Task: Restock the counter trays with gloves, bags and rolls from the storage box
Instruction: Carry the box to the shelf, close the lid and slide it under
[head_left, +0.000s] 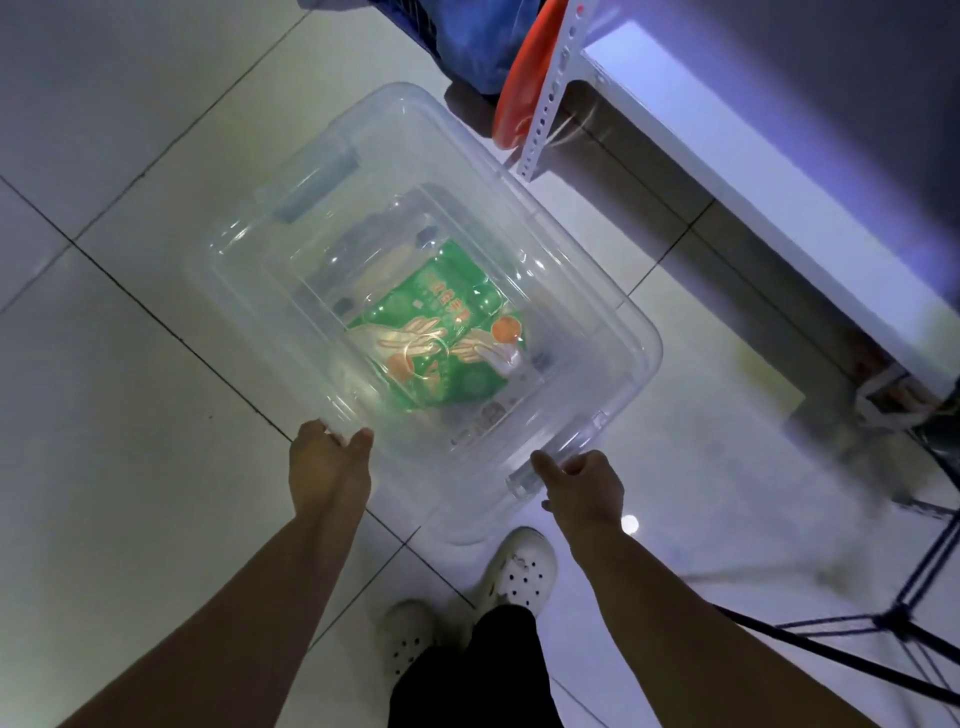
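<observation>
Box (228, 270): on the floor (130, 389).
Glove pack (441, 338): inside the box.
Hands: left hand (327, 467) and right hand (582, 483) on the box's near edge.
Shelf (727, 171): right of the box.

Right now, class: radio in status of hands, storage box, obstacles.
Left hand grips near-left corner; right hand grips near-right edge. Storage box on floor, lid on, green glove packet inside. Shelf post beside far-right edge.

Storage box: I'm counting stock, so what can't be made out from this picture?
- Head view: goods under the green glove packet, hidden by it and glare on the storage box.
- Packet print: blurred.
- Whether the right hand grips the latch: knuckles hide its fingertips.
- Counter trays: out of frame.
</observation>
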